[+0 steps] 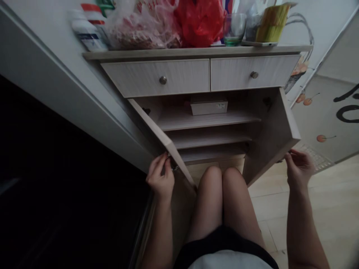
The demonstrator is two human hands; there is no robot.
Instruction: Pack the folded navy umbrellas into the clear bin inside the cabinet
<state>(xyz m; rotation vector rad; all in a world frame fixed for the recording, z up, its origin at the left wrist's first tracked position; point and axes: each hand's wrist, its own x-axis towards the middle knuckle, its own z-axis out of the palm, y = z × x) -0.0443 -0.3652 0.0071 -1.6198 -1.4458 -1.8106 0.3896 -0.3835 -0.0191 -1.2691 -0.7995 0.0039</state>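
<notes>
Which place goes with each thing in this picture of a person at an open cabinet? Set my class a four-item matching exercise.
Things:
1. left hand
2. right hand
3. white box
4. red plastic bag

Places:
A. on the cabinet top
B. on the upper shelf
C. at the left door's edge
D. beside the right door's edge

Pairs: 1-C, 2-D, 3-B, 4-A

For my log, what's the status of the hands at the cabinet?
Left hand pinching the left cabinet door at its edge. Right hand by the edge of the right door. Both doors open. Knees in front of the opening.
</notes>
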